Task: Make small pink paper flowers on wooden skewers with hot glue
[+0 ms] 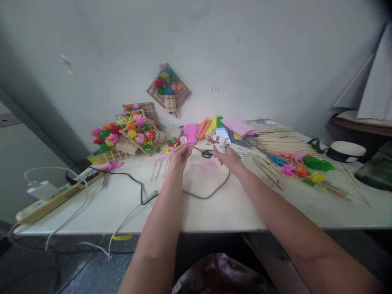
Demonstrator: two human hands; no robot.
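Observation:
My left hand (180, 154) is closed round a small pink paper flower (183, 140), held above the white table (214, 208). My right hand (227, 154) grips a white glue gun (221, 143), whose black cable (208, 192) loops over the table. Black-handled scissors (206, 152) lie between the two hands. A few thin wooden sticks (159, 168) lie left of my left hand.
Coloured paper sheets (214, 126) lie at the back. Stick baskets with paper flowers (131, 134) stand back left, one hangs on the wall (168, 90). A bundle of skewers (278, 141) and finished flowers (303, 167) lie right. A power strip (58, 194) sits at left.

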